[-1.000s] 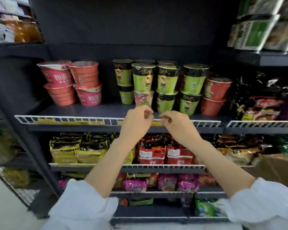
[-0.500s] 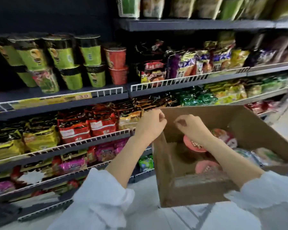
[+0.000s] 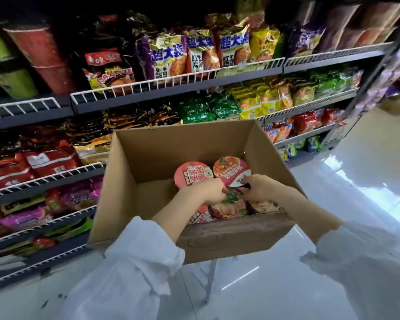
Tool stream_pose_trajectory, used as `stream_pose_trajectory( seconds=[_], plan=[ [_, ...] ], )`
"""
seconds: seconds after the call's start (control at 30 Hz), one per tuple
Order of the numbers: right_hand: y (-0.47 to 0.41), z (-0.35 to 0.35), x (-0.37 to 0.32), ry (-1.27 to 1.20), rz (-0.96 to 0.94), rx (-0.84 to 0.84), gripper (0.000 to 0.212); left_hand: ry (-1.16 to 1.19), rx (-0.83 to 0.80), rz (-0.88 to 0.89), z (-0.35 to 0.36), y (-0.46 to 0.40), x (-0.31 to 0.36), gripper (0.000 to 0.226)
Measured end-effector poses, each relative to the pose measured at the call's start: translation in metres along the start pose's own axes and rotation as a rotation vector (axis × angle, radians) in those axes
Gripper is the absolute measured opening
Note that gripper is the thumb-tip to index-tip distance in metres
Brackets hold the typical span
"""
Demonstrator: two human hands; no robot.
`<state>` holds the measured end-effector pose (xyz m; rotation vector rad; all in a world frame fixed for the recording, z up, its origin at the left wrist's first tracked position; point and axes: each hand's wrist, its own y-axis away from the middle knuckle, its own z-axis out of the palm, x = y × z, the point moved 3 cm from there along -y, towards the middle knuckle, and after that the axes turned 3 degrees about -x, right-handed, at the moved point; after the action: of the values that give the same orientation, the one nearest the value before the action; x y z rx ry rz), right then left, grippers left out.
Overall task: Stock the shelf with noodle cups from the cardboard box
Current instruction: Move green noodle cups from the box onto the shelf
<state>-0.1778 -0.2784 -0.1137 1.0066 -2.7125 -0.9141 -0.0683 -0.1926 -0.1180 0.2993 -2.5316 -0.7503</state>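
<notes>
An open cardboard box (image 3: 229, 236) sits in front of me, beside the shelves. Several noodle cups stand inside it, among them a coral-lidded cup (image 3: 192, 174) and a pink-lidded cup (image 3: 231, 169) at the back. Closer to me is a cup with a pink and green lid (image 3: 226, 207). My left hand (image 3: 203, 192) and my right hand (image 3: 261, 190) are both down in the box, fingers curled onto this near cup's top from either side. On the shelf (image 3: 21, 107) at the upper left stand red cups (image 3: 39, 56) and green cups (image 3: 0, 65).
Shelves with white wire rails run along the left and back, packed with bagged noodles (image 3: 166, 56). The box rests on a white stand (image 3: 211, 273). Glossy pale floor (image 3: 356, 181) stretches to the right.
The view has swung right and down, from the cup shelf to the box. Both hands have dropped from the box's rim onto the cups inside.
</notes>
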Motion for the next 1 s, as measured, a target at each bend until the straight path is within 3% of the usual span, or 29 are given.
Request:
stream_pose_trajectory(
  seconds=[0.13, 0.2, 0.3, 0.5, 0.6, 0.8, 1.0],
  plan=[
    [-0.018, 0.014, 0.029, 0.078, 0.024, -0.084, 0.045, -0.148, -0.081, -0.091, 0.01, -0.011, 0.018, 0.055],
    [-0.021, 0.015, 0.033, 0.072, 0.02, -0.089, 0.058, -0.169, -0.048, -0.134, 0.011, -0.016, 0.017, 0.074],
    [-0.026, 0.015, 0.035, 0.135, 0.034, -0.124, 0.091, -0.005, 0.033, -0.195, 0.012, -0.029, 0.004, 0.099],
    [-0.033, 0.012, 0.036, 0.125, -0.002, -0.034, 0.093, 0.141, 0.051, -0.238, 0.013, -0.042, -0.01, 0.08],
    [-0.03, 0.01, 0.033, 0.032, -0.042, 0.005, 0.091, 0.176, 0.133, -0.295, 0.014, -0.042, -0.021, 0.077],
    [-0.015, -0.022, 0.002, -0.126, -0.151, 0.183, 0.095, 0.147, 0.511, -0.357, -0.016, 0.003, -0.037, 0.07],
    [0.007, -0.06, -0.084, -0.133, -0.288, 0.362, 0.089, 0.149, 0.839, -0.377, -0.063, 0.085, -0.078, 0.064]
  ],
)
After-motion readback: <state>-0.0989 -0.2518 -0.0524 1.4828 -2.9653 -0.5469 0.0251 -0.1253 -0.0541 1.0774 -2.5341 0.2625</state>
